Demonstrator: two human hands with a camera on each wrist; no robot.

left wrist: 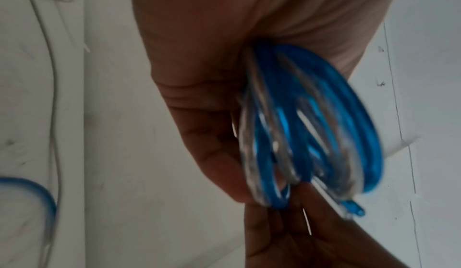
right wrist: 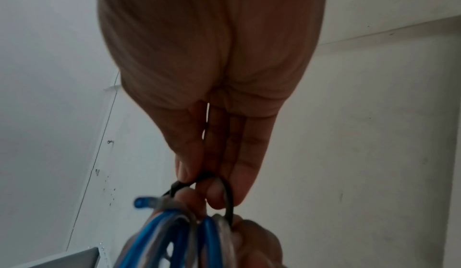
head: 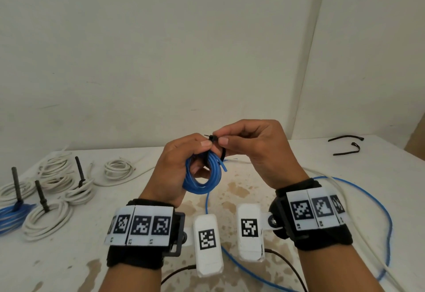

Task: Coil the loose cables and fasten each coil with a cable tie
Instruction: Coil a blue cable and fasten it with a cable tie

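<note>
A small blue cable coil (head: 202, 176) (left wrist: 312, 130) (right wrist: 179, 238) hangs above the table in my left hand (head: 184, 165), whose fingers curl round its top. A black cable tie (head: 215, 141) (right wrist: 224, 191) loops over the top of the coil. My right hand (head: 248, 146) pinches the tie at its head, thumb against forefinger, touching my left thumb. The coil's free blue end (head: 224, 167) (right wrist: 143, 202) sticks out to the right.
Several tied white coils (head: 57, 176) and one blue coil (head: 11, 218) lie at the left with black ties upright. Loose blue cable (head: 377, 199) and white cable (head: 340, 190) trail on the right. Two spare black ties (head: 345, 145) lie at the far right.
</note>
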